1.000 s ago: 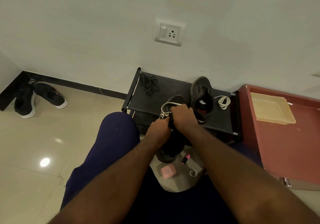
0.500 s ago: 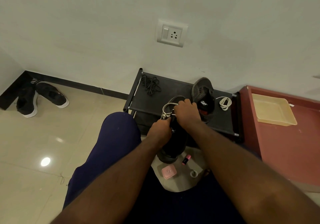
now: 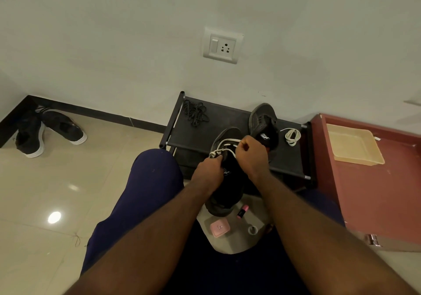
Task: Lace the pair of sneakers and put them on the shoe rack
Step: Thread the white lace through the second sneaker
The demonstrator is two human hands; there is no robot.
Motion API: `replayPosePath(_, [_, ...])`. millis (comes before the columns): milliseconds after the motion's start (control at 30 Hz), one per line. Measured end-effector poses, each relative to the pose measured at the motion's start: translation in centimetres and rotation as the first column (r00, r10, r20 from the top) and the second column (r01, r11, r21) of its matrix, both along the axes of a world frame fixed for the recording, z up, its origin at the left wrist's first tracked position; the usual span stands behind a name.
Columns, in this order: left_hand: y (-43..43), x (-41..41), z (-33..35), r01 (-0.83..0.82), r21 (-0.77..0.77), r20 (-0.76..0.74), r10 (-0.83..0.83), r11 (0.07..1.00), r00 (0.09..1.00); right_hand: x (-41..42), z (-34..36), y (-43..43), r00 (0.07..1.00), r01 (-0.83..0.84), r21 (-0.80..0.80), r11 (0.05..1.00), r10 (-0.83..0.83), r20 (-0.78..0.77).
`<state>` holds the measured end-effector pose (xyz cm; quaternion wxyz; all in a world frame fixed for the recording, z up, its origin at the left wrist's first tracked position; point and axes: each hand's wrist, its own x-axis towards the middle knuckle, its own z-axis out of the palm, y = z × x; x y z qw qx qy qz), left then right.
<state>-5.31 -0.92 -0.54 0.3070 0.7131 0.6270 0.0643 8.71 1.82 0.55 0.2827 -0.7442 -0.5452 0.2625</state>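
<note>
Head view: left hand (image 3: 210,169) and right hand (image 3: 252,153) pinch flat white lace (image 3: 225,143) on dark sneaker (image 3: 224,197); shallow beige tray (image 3: 355,145) far right.

A beige tray (image 3: 354,144) sits on a red cabinet (image 3: 376,192); black shoes (image 3: 63,128) lie in the corner.

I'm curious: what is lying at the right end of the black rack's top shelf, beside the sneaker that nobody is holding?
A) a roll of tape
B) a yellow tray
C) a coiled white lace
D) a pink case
C: a coiled white lace lies on the rack, just right of the unheld sneaker.
</note>
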Motion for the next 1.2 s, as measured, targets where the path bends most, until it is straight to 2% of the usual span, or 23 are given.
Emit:
replayPosePath(67, [0.1,0.0,0.1,0.011,-0.006,0.0,-0.011,1.0,1.0,-0.4,0.3,0.4,0.974,-0.178,-0.047,0.983,0.183,0.135])
replayPosePath(133, [0.1,0.0,0.2,0.027,-0.015,0.012,-0.027,1.0,1.0,-1.0,0.6,1.0,0.885,-0.331,-0.172,0.928,0.368,0.283])
replayPosePath(200, [0.0,0.0,0.3,0.031,-0.033,0.024,-0.031,0.999,0.999,-1.8,0.7,1.5,0.808,-0.346,-0.288,0.893,0.44,0.392])
replayPosePath(333, [-0.1,-0.2,0.2,0.025,-0.038,0.038,-0.023,0.999,0.999,-2.6,0.5,1.8,0.797,-0.254,-0.3,0.92,0.374,0.474])
replayPosePath(467, [0.2,-0.1,-0.1,0.02,-0.029,0.024,-0.019,0.999,1.0,-2.1,0.4,1.9,0.826,-0.252,-0.251,0.935,0.343,0.448])
replayPosePath(533, [0.3,0.0,-0.1,0.029,-0.015,-0.01,-0.029,0.999,1.0,-1.6,0.0,1.6,0.892,-0.247,-0.094,0.964,0.264,0.367])
replayPosePath(633, [0.4,0.0,0.0,0.017,0.011,-0.023,-0.016,1.0,1.0,-1.4,-1.4,-0.1,0.985,-0.055,0.135,0.989,0.032,0.168])
replayPosePath(733, [0.3,-0.1,-0.1,-0.002,0.016,-0.013,0.002,1.0,1.0,-1.5,-2.6,-1.6,0.996,0.088,0.075,0.993,-0.089,0.009])
replayPosePath(800, [0.2,0.0,-0.2,-0.006,0.018,-0.016,0.006,1.0,1.0,-1.3,-2.8,-1.7,0.995,0.098,0.02,0.995,-0.098,-0.004])
replayPosePath(967, [0.4,-0.1,-0.4,-0.007,0.027,-0.009,0.008,1.0,1.0,-1.9,-0.7,-0.8,0.982,0.181,0.145,0.973,-0.172,-0.072])
replayPosePath(1033, [0.5,-0.3,-0.6,-0.012,0.021,0.004,0.012,1.0,1.0,-2.0,-0.2,-0.7,0.983,0.183,0.125,0.975,-0.178,-0.049])
replayPosePath(1133, [0.5,-0.5,-0.8,-0.019,0.017,0.038,0.019,1.0,0.999,-1.4,0.0,-1.2,0.982,0.07,0.053,0.996,-0.078,0.172])
replayPosePath(1200, [0.5,-0.6,-0.9,-0.031,0.029,0.065,0.029,0.999,0.997,-1.0,0.1,-2.2,0.976,0.053,0.117,0.992,-0.076,0.202])
